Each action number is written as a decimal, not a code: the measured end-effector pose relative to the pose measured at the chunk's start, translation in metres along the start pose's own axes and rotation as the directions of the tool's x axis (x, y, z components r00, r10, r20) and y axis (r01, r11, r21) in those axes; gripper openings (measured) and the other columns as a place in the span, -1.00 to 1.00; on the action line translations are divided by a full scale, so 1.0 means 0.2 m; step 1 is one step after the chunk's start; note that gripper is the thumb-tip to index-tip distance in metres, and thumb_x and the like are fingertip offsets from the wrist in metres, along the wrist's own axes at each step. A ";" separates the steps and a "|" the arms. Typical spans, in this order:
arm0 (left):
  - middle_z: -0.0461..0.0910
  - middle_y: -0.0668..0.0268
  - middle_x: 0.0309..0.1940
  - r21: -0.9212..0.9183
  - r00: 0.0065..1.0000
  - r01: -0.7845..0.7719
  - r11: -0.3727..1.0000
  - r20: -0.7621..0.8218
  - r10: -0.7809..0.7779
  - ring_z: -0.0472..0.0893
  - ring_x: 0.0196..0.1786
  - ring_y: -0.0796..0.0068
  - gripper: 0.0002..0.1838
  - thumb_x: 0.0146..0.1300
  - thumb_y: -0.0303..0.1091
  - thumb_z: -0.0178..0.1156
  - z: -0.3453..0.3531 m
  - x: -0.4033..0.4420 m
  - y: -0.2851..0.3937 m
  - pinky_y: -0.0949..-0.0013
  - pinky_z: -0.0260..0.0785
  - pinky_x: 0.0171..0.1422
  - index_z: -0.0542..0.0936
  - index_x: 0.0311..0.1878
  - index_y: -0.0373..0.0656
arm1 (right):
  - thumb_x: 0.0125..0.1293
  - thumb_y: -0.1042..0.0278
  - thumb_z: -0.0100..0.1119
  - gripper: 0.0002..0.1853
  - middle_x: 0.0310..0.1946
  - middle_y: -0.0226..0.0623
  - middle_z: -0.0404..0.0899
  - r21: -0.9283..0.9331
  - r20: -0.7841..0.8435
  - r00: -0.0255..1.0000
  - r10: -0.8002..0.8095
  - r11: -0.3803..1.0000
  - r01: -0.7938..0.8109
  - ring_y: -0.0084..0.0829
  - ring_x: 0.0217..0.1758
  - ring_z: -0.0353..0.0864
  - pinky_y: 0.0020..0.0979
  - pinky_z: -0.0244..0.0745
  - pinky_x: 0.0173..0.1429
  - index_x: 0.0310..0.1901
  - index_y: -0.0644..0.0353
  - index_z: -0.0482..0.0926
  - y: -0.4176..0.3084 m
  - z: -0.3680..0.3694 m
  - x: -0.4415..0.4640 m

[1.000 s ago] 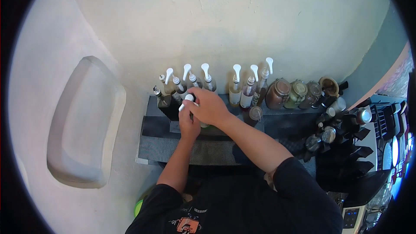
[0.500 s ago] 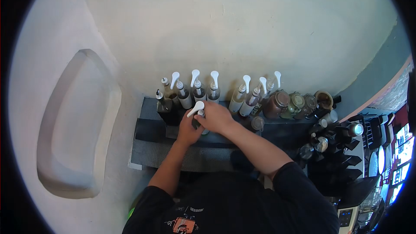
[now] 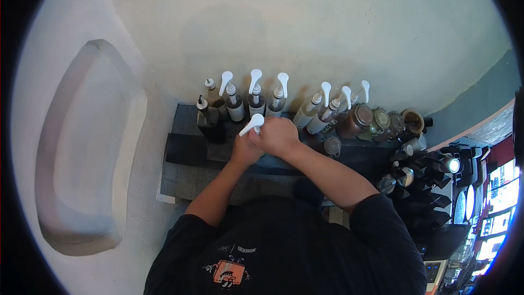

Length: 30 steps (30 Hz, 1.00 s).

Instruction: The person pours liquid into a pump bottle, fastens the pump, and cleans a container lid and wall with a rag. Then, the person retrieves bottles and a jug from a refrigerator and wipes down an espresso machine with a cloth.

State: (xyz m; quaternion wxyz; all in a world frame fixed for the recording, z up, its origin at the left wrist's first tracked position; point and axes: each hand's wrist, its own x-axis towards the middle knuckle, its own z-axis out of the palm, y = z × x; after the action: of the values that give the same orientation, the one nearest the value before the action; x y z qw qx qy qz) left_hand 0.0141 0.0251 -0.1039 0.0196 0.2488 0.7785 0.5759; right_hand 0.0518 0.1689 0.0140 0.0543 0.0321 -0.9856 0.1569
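The pump bottle (image 3: 258,130) is between my two hands, over the near part of the dark surface (image 3: 218,154), just in front of the left group of bottles. Its white pump head (image 3: 252,123) rises above my fingers, with the spout pointing to my left and back toward me. My right hand (image 3: 277,135) is closed around the upper part, and my left hand (image 3: 246,150) is curled around it slightly lower and to the left, the two pressed together. They cover nearly all of the bottle, so I cannot tell whether its base touches anything, nor exactly where each fingertip sits.

Behind my hands stand three pump-topped bottles (image 3: 236,110), and to their left are a black bottle (image 3: 212,128) with a pourer and a glass bottle (image 3: 219,106) with a metal top. To the right, past a gap, is a second trio of pump-topped bottles (image 3: 307,111), with clamp-lid jars (image 3: 361,117) beyond them. A small lidded jar (image 3: 332,146) sits nearer me, close to my right forearm. The pale wall (image 3: 305,27) rises behind the row, and a recessed niche (image 3: 90,147) is in the wall on my left
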 end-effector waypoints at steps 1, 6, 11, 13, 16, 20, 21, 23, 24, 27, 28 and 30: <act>0.87 0.17 0.01 -0.024 0.999 0.032 0.999 0.018 -0.032 0.87 0.12 0.21 -0.39 0.14 -0.29 0.71 0.00 0.00 0.00 0.12 0.67 0.24 0.68 0.23 -0.20 | 0.40 -0.20 0.36 -0.49 -0.35 0.02 0.82 -0.013 -0.059 0.997 0.046 0.999 -0.046 0.16 -0.29 0.85 0.16 0.78 -0.17 -0.26 0.20 0.82 -0.02 0.00 -0.01; 0.79 0.13 0.18 -0.142 0.992 0.000 0.990 0.123 0.018 0.80 0.30 0.21 -0.24 0.16 -0.29 0.72 0.00 0.02 -0.11 0.12 0.62 0.36 0.58 0.39 -0.17 | 0.46 -0.18 0.34 -0.46 -0.15 0.05 0.84 0.155 0.044 0.998 0.051 0.986 -0.057 0.15 -0.11 0.88 0.09 0.78 0.02 0.00 0.27 0.78 0.02 -0.07 -0.07; 0.64 0.11 0.38 -0.182 0.943 -0.063 0.981 0.312 0.119 0.66 0.48 0.18 0.02 0.12 -0.29 0.77 -0.09 0.04 -0.12 0.12 0.52 0.55 0.37 0.60 -0.14 | 0.43 -0.01 0.51 -0.47 -0.15 -0.09 0.79 0.493 0.071 0.997 0.005 0.869 -0.040 -0.01 -0.13 0.87 -0.06 0.73 0.00 0.23 0.22 0.68 0.03 -0.26 -0.21; 0.65 0.11 0.38 -0.153 0.916 0.019 0.988 0.398 0.044 0.65 0.50 0.16 0.01 0.14 -0.31 0.76 -0.11 0.07 -0.12 0.11 0.51 0.57 0.37 0.61 -0.14 | 0.46 0.10 0.57 -0.42 -0.27 -0.25 0.68 0.723 0.061 0.998 -0.001 0.690 -0.043 -0.21 -0.33 0.71 -0.25 0.65 -0.14 0.38 0.18 0.65 -0.01 -0.34 -0.22; 0.65 0.11 0.40 -0.110 0.875 0.047 0.993 0.485 0.013 0.63 0.53 0.14 -0.02 0.17 -0.34 0.72 -0.11 0.10 -0.13 0.09 0.50 0.59 0.39 0.61 -0.15 | 0.49 0.00 0.50 -0.53 -0.29 -0.09 0.77 0.634 0.025 0.998 0.061 0.771 -0.063 -0.07 -0.24 0.82 -0.13 0.68 -0.10 0.21 0.17 0.71 -0.11 -0.40 -0.15; 0.64 0.12 0.44 -0.103 0.866 0.038 0.994 0.499 0.019 0.63 0.54 0.13 -0.08 0.19 -0.38 0.69 -0.11 0.10 -0.07 0.06 0.47 0.62 0.44 0.60 -0.18 | 0.53 0.02 0.49 -0.61 -0.36 -0.03 0.79 0.347 0.001 0.994 0.106 0.933 -0.099 -0.10 -0.18 0.89 -0.11 0.69 -0.08 0.08 0.21 0.73 -0.18 -0.42 -0.09; 0.64 0.11 0.45 -0.108 0.859 0.105 0.989 0.510 -0.035 0.63 0.54 0.15 -0.08 0.19 -0.38 0.69 -0.13 0.09 -0.04 0.06 0.46 0.63 0.45 0.60 -0.18 | 0.53 0.02 0.49 -0.61 -0.36 -0.03 0.79 0.349 0.004 0.995 0.104 0.932 -0.099 -0.10 -0.18 0.89 -0.11 0.69 -0.08 0.08 0.21 0.73 -0.16 -0.40 -0.09; 0.63 0.10 0.47 -0.107 0.868 0.102 0.989 0.495 -0.036 0.63 0.54 0.13 -0.04 0.18 -0.37 0.71 -0.12 0.09 -0.09 0.06 0.46 0.63 0.42 0.62 -0.18 | 0.53 0.01 0.49 -0.59 -0.30 -0.01 0.82 0.380 -0.051 0.999 -0.019 0.924 0.037 -0.01 -0.15 0.89 -0.02 0.70 -0.03 0.08 0.21 0.71 -0.13 -0.36 -0.07; 0.62 0.09 0.48 -0.107 0.875 0.096 0.990 0.483 -0.032 0.62 0.55 0.12 0.00 0.16 -0.36 0.74 -0.12 0.09 -0.11 0.06 0.46 0.64 0.40 0.64 -0.18 | 0.53 0.01 0.49 -0.59 -0.30 -0.01 0.82 0.381 -0.048 0.998 -0.027 0.924 0.043 -0.01 -0.15 0.89 -0.02 0.70 -0.03 0.08 0.21 0.71 -0.11 -0.34 -0.07; 0.60 0.02 0.50 -0.154 0.907 0.098 0.983 0.420 -0.024 0.63 0.55 0.06 0.09 0.11 -0.31 0.80 -0.14 0.05 -0.01 0.05 0.47 0.65 0.36 0.66 -0.19 | 0.56 0.05 0.46 -0.64 -0.30 -0.11 0.80 0.517 -0.081 0.996 -0.033 0.853 0.071 -0.16 -0.22 0.85 -0.12 0.69 -0.07 0.07 0.20 0.68 -0.08 -0.37 -0.12; 0.60 0.02 0.50 -0.155 0.908 0.100 0.983 0.418 -0.027 0.63 0.55 0.06 0.09 0.11 -0.31 0.80 -0.16 0.04 0.02 0.05 0.47 0.65 0.36 0.66 -0.19 | 0.57 0.10 0.44 -0.66 -0.30 -0.17 0.77 0.570 -0.037 0.998 0.057 0.821 -0.026 -0.25 -0.24 0.81 -0.19 0.67 -0.07 0.08 0.21 0.67 -0.07 -0.40 -0.16; 0.59 -0.04 0.48 -0.135 0.943 0.122 0.983 0.325 -0.073 0.62 0.55 0.02 0.20 0.06 -0.26 0.84 -0.20 0.00 0.06 0.02 0.47 0.66 0.30 0.69 -0.23 | 0.59 0.17 0.42 -0.69 -0.29 -0.28 0.72 0.654 -0.026 0.989 0.144 0.751 -0.092 -0.42 -0.24 0.71 -0.31 0.63 -0.06 0.12 0.22 0.67 0.04 -0.36 -0.28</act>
State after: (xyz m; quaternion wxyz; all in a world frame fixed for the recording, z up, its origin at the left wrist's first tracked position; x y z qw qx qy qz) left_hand 0.0060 -0.0073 -0.0806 0.1928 0.2975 0.7300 0.5843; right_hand 0.1139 0.2016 0.0732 0.0664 -0.0193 -0.8668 0.4938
